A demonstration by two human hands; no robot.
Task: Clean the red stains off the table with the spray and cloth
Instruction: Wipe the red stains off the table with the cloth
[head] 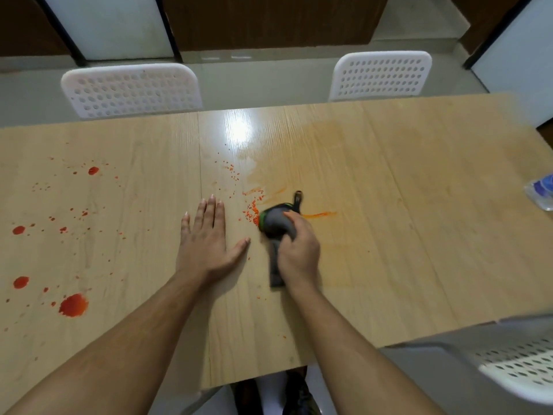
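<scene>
Many red stains (73, 304) spatter wooden table (419, 181).

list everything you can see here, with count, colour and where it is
table: one, light wood, fills the middle of the view
red stains: many blots and specks, red, mostly on the table's left part, with fine specks near the middle
orange smear: one streak, orange, just right of the cloth, inside a wet patch
cloth: one, dark grey with a green edge, bunched on the table near the middle
bottle: one, clear with blue, at the table's right edge, partly cut off
chairs: three, white with holes, two beyond the far edge, one at the near right
left hand: flat on the table, fingers straight, left of the cloth
right hand: its grip is closed round the cloth
</scene>
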